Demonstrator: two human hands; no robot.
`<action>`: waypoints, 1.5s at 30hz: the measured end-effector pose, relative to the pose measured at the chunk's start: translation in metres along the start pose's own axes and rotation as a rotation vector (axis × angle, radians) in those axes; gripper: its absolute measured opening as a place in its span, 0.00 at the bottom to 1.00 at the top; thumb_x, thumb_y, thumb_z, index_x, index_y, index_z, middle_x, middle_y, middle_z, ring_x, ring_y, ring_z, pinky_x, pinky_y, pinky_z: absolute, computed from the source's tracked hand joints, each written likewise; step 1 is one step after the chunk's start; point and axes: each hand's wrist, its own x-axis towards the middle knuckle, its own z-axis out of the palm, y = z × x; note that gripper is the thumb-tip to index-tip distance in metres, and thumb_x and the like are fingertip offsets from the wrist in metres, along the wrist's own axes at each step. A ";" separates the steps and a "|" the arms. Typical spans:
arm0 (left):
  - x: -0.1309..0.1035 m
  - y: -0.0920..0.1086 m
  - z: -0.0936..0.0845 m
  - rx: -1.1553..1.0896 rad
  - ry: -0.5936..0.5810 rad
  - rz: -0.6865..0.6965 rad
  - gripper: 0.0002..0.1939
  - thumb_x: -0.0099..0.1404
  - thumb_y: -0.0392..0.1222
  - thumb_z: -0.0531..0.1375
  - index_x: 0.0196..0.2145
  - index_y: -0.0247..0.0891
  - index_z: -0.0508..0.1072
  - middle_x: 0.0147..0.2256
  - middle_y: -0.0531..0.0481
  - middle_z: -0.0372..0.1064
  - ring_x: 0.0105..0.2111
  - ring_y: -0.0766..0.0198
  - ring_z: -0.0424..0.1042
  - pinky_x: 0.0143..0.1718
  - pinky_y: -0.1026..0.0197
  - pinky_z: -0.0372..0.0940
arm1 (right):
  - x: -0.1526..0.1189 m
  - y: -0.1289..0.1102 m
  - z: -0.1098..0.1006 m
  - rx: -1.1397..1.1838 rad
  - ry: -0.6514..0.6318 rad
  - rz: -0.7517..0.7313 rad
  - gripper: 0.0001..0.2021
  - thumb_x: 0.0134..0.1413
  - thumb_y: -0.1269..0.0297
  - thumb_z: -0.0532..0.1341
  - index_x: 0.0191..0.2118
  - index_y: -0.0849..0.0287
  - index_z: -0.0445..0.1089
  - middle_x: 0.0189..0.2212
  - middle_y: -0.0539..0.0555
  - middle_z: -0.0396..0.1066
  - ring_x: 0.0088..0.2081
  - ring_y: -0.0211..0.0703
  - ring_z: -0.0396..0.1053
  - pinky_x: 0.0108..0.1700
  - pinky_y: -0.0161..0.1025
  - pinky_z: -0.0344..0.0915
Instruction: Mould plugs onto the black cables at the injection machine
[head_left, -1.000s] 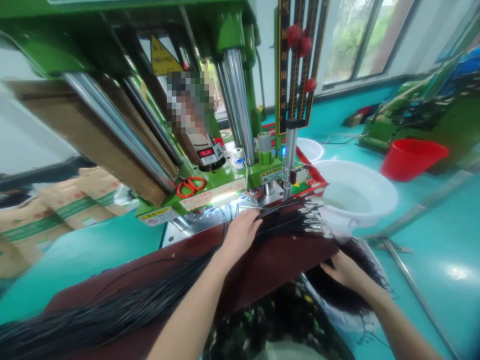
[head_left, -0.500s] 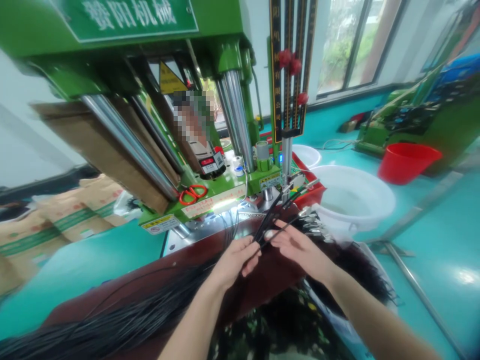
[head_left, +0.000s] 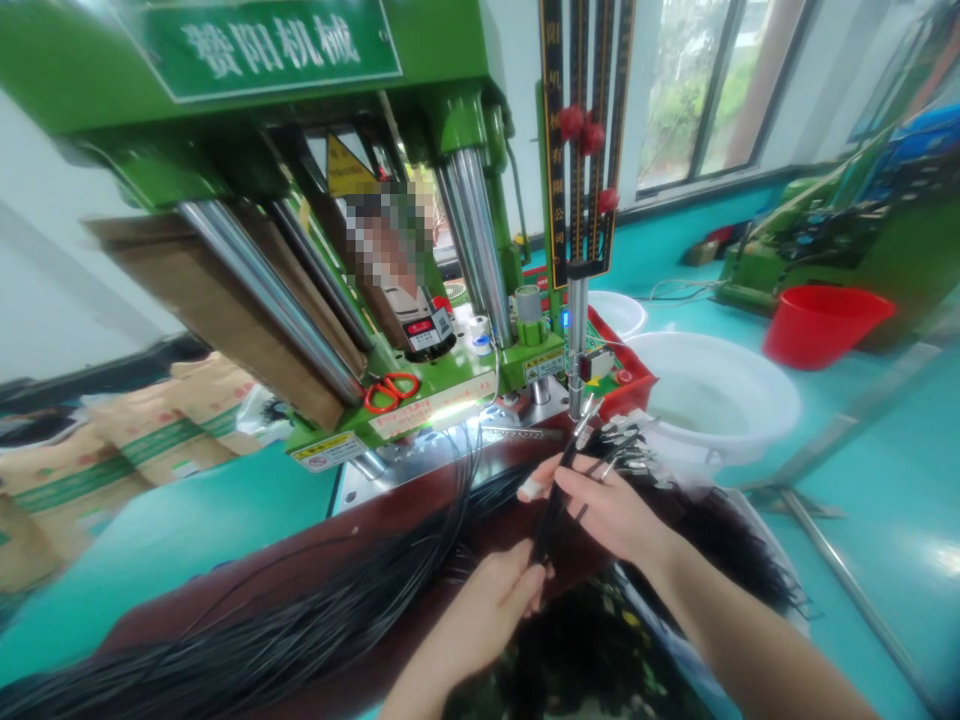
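Site read as a factory workshop. A green press (head_left: 450, 60) with steel columns (head_left: 481, 250) and a warning label (head_left: 327, 452) stood behind heaped black cables (head_left: 255, 605). Brown sacks (head_left: 127, 440) and a white tub (head_left: 750, 425) flanked it; a second green machine (head_left: 750, 275) stood beyond.

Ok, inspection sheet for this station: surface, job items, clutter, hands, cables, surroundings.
Surface: dark red board in front of the green press, partly covered by cables.
Job items: small bunch of black leads, silvery tips pointing up and away; exact count unclear.
Clutter: orange-handled scissors and a white-and-blue roll on the press's green ledge.
Hands: left hand grips the bunch lower down; right hand holds it nearer the tips.
Cables: large loose black bundle along the board's left part; thin wires loop up by the press.
Surroundings: white tub and red bucket to the right, paper sacks to the left.
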 end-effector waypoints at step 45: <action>-0.002 0.037 0.028 -0.141 0.532 0.412 0.09 0.62 0.40 0.53 0.27 0.36 0.70 0.45 0.43 0.64 0.44 0.58 0.63 0.46 0.56 0.57 | 0.010 -0.021 -0.042 -0.149 0.199 0.057 0.10 0.45 0.59 0.64 0.24 0.62 0.71 0.23 0.50 0.67 0.25 0.34 0.64 0.27 0.32 0.62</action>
